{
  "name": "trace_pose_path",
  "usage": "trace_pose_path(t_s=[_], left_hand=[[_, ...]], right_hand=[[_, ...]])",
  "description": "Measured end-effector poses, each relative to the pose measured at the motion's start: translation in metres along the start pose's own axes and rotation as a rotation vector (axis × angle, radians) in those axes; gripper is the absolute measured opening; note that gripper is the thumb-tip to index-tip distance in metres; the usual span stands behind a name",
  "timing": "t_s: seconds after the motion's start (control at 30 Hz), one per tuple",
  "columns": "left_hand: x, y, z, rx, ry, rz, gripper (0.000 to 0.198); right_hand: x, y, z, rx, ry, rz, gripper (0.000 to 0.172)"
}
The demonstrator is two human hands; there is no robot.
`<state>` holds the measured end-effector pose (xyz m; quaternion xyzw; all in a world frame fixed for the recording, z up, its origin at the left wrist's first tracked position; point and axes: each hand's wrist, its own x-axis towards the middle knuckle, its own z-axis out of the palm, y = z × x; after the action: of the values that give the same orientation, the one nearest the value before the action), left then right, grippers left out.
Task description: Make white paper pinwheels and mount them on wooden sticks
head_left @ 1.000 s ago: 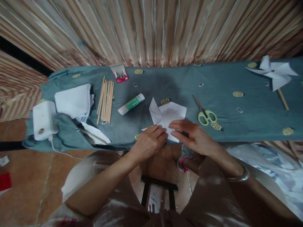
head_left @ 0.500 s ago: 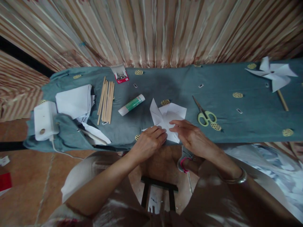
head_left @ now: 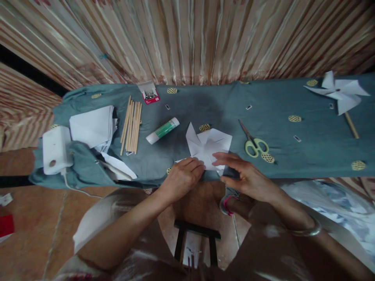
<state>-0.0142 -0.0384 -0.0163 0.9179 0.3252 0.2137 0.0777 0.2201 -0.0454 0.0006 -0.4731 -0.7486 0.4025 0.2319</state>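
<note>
A partly folded white paper pinwheel (head_left: 208,146) lies on the teal cloth (head_left: 205,105) near the table's front edge. My left hand (head_left: 181,177) rests on its near left corner with the fingers curled and pressed down on the paper. My right hand (head_left: 246,175) is at the paper's near right corner, fingers stretched out, the fingertips touching the paper's edge. Green-handled scissors (head_left: 254,143) lie just right of the paper. A glue stick (head_left: 163,130) lies to its left.
A bundle of wooden sticks (head_left: 131,125), a stack of white paper (head_left: 92,127) and a white device with a cable (head_left: 55,148) are at the left. A small red box of pins (head_left: 150,94) is at the back. A finished pinwheel (head_left: 340,93) lies far right.
My right hand has slid a little right and toward me along the paper's near edge. My left hand has stayed on the near left corner.
</note>
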Motion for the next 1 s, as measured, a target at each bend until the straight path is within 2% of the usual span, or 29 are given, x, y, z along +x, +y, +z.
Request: trace_pose_path(t_s=[0.1, 0.13, 0.3, 0.5, 0.57, 0.7, 1.0], left_hand=[[0.001, -0.001, 0.000, -0.025, 0.001, -0.014, 0.017], [0.001, -0.001, 0.000, -0.032, -0.001, -0.021, 0.017], [0.001, -0.001, 0.001, -0.078, -0.018, -0.073, 0.017], [0.000, -0.001, -0.001, -0.125, -0.043, -0.157, 0.027], [0.000, -0.001, -0.002, -0.102, -0.063, -0.122, 0.032], [0.000, -0.001, -0.001, -0.034, -0.072, -0.045, 0.027], [0.002, -0.001, 0.001, -0.067, -0.074, -0.093, 0.024]], right_hand=[[0.009, 0.002, 0.008, 0.123, 0.068, 0.023, 0.013], [0.013, 0.003, 0.010, 0.161, 0.097, 0.033, 0.009], [0.025, 0.005, 0.014, 0.242, 0.204, 0.076, 0.011], [0.035, 0.004, 0.021, 0.109, 0.300, 0.024, 0.010], [0.039, 0.005, 0.023, 0.036, 0.330, -0.016, 0.008], [0.045, 0.005, 0.027, -0.113, 0.366, -0.082, 0.008], [0.047, 0.007, 0.037, -0.234, 0.407, -0.092, 0.007]])
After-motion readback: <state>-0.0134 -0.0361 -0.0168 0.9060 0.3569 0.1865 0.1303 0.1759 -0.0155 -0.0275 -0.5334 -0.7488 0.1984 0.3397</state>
